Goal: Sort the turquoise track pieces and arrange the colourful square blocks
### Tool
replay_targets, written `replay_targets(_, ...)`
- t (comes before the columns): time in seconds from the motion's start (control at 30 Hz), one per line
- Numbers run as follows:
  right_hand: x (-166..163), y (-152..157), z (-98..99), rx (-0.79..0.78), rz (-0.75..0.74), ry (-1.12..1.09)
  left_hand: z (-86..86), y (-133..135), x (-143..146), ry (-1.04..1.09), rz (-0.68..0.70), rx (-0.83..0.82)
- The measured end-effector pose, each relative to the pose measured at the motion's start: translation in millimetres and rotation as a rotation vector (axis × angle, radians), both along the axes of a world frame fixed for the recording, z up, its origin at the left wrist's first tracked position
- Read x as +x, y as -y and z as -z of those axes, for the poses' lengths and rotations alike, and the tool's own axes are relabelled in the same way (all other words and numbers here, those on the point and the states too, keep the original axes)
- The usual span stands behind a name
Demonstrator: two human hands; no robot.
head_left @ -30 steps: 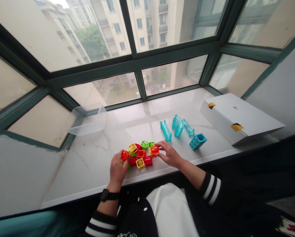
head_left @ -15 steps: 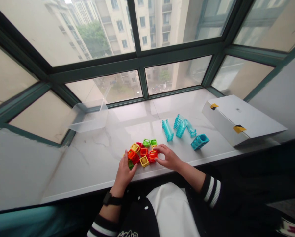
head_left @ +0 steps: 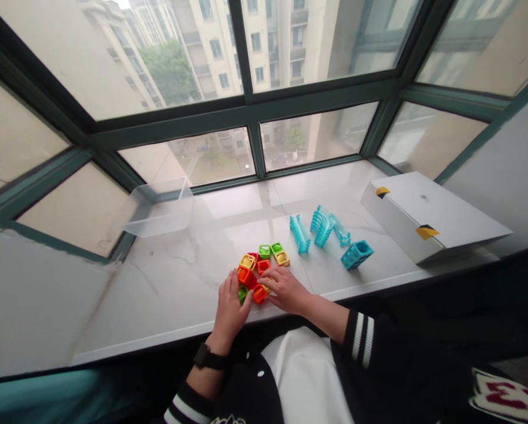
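Marble sill [head_left: 175,282]; block cluster [head_left: 264,264] lengthwise toward window [head_left: 290,135]; left hand [head_left: 231,311], right hand [head_left: 286,290] cupped together around its near end.

The small blocks [head_left: 264,262] by your left hand [head_left: 231,309] and right hand [head_left: 285,290] are hard, glossy, opaque plastic. The turquoise pieces [head_left: 323,227] further along are plastic too, but see-through and ribbed. Your counter [head_left: 179,277] looks like polished stone, white with grey veins, smooth enough to mirror the window. At its far left edge the tub [head_left: 160,209] is clear plastic, slightly cloudy. The box [head_left: 427,215] at the right end is matt white card. Your cuff [head_left: 361,335] is ribbed knit cloth.
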State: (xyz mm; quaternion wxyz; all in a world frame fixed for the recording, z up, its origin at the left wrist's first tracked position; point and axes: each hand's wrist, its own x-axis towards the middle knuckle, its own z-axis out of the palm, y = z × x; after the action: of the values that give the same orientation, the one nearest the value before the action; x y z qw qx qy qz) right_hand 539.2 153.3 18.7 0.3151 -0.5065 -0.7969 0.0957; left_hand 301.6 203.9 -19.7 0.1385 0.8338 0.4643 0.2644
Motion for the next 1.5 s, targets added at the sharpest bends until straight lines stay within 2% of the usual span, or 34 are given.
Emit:
replay_targets(0.07,32.4,11.9,-24.2,0.064,0.133,-0.04,-9.0,7.1,1.6,-0.021,-0.023,0.069)
replay_targets(0.17,106.8,35.8,-53.2,0.212,0.581,-0.045,-24.6,15.3,9.8,0.032,0.03,0.127)
replay_targets(0.23,157.7,51.3,-57.8,0.165,0.88,0.039,-33.5,17.6,20.0,0.078,0.097,0.126)
replay_targets(0.3,194.7,63.6,-51.5,-0.033,1.009,0.102,-39.9,17.5,33.2,0.106,0.159,0.111)
replay_targets(0.37,210.4,71.4,-41.5,-0.268,0.971,0.114,-44.2,16.6,48.0,0.125,0.217,0.097)
replay_targets(0.4,210.1,73.4,-37.8,-0.318,0.933,0.106,-45.9,16.6,55.6,0.13,0.246,0.088)
replay_targets(0.47,196.1,73.8,-36.0,-0.315,0.817,0.05,-49.7,17.9,69.9,0.13,0.306,0.062)
replay_targets(0.57,154.3,67.1,-45.5,-0.241,0.594,-0.156,-57.0,22.2,87.1,0.129,0.409,0.012)
replay_targets(0.67,110.4,55.0,-53.7,-0.307,0.372,-0.445,-63.7,22.6,94.9,0.101,0.479,-0.026)
replay_targets(0.73,89.5,45.9,-50.5,-0.369,0.266,-0.622,-66.0,18.0,93.8,0.059,0.464,-0.037)
replay_targets(0.87,71.2,29.2,-25.2,-0.437,0.225,-0.842,-65.6,4.1,86.6,-0.09,0.332,-0.067)
replay_targets(0.97,68.2,20.8,-1.7,-0.464,0.246,-0.926,-65.1,-1.6,88.3,-0.222,0.238,-0.069)
replay_targets(1.03,69.4,18.6,12.3,-0.431,0.315,-0.934,-66.2,-3.8,93.1,-0.269,0.177,-0.065)
replay_targets(1.13,76.8,21.6,30.0,-0.333,0.525,-0.918,-69.8,-8.8,100.3,-0.252,0.061,-0.054)
replay_targets(1.2,83.2,26.3,39.8,-0.321,0.601,-0.851,-71.9,-13.7,103.8,-0.252,0.03,-0.033)
replay_targets(1.4,83.0,29.0,57.4,-0.309,0.409,-0.526,-71.3,-25.1,118.2,-0.437,0.04,-0.003)
replay_targets(1.5,76.4,22.6,61.5,-0.312,0.377,-0.335,-70.0,-28.0,126.3,-0.488,0.035,-0.027)
